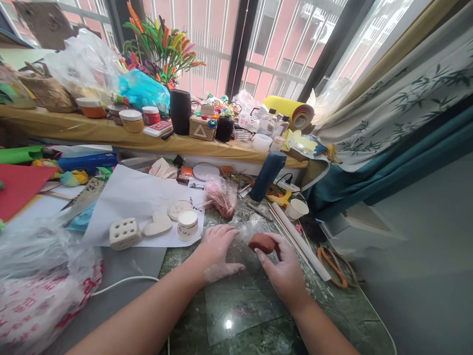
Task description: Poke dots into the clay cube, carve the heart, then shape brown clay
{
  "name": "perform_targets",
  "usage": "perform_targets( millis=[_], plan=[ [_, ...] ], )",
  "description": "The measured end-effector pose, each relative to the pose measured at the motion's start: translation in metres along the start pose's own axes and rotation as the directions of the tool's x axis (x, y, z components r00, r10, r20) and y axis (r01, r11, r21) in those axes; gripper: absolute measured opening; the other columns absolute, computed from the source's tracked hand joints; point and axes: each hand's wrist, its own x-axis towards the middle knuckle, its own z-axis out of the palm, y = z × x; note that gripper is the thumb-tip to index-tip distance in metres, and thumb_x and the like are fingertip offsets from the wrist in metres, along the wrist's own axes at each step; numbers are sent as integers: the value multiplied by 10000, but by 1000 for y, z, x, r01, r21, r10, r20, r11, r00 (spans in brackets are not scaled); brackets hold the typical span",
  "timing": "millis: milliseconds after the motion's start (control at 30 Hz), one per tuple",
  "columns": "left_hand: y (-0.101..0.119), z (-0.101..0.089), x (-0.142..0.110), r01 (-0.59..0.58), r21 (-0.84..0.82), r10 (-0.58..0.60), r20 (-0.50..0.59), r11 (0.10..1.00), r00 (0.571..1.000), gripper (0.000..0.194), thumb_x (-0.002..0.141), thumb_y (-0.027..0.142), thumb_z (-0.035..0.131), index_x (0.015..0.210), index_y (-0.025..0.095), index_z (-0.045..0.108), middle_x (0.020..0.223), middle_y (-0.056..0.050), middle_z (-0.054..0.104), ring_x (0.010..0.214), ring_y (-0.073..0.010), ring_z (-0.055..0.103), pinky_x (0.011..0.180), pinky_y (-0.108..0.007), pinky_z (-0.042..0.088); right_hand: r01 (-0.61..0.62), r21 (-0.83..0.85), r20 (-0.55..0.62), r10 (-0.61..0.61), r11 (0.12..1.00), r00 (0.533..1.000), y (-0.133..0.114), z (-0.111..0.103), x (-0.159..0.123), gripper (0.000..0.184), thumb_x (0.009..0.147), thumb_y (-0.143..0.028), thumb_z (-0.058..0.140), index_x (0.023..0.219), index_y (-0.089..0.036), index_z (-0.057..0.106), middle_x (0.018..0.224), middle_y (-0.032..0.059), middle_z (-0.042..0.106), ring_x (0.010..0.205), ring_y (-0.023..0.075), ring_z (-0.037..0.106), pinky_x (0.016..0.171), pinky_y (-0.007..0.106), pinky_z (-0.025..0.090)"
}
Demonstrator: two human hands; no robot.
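Note:
My right hand (284, 266) grips a lump of reddish-brown clay (262, 242) between thumb and fingers, just above a clear sheet (240, 301) on the green marbled table. On the left side of that sheet my left hand (220, 251) lies flat, fingers stretched out and nothing in it; pale dust marks the skin. Behind the hands sits a plastic bag of reddish clay (221, 197). A white paper cup (187, 225), a heart-shaped clay piece (157, 225), a clay die (125, 233) and a round disc with a star (179, 209) rest on white paper (136, 197).
Right of my right hand lie a white rolling pin (301, 241), thin sticks and orange-handled scissors (334, 268). A tipped paper cup (296, 209), a yellow glue gun (281, 198) and a dark blue box (268, 175) stand behind. A plastic bag (48, 286) fills the left front.

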Motion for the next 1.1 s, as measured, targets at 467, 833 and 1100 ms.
perform_targets(
  millis=[467, 833, 1100],
  plan=[
    [-18, 10, 3, -105, -22, 106, 94, 994, 990, 1227, 550, 766, 846, 1525, 145, 437, 1562, -266, 469, 1456, -472, 412, 1205, -617, 320, 52, -199, 256, 1, 979, 967, 10, 17, 11, 410, 819, -332, 758, 1214, -254, 682, 1170, 81, 726, 1110, 307, 676, 1018, 507, 530],
    [-19, 15, 2, -99, -73, 100, 13, 992, 995, 1116, 583, 695, 874, 1479, 172, 464, 1491, -235, 547, 1399, -461, 485, 1175, -598, 371, 47, -183, 163, -17, 982, 986, 7, 20, 12, 481, 787, -358, 789, 1233, -243, 652, 1176, 96, 704, 1043, 301, 668, 954, 497, 541],
    [-16, 9, 2, -65, -42, 65, 7, 997, 998, 963, 650, 571, 894, 1455, 207, 510, 1501, -200, 557, 1406, -428, 492, 1184, -591, 372, 111, -174, 306, -54, 979, 951, 5, 16, 17, 252, 863, -329, 720, 1103, -254, 716, 1116, 79, 723, 1106, 306, 652, 998, 501, 526]
  ],
)
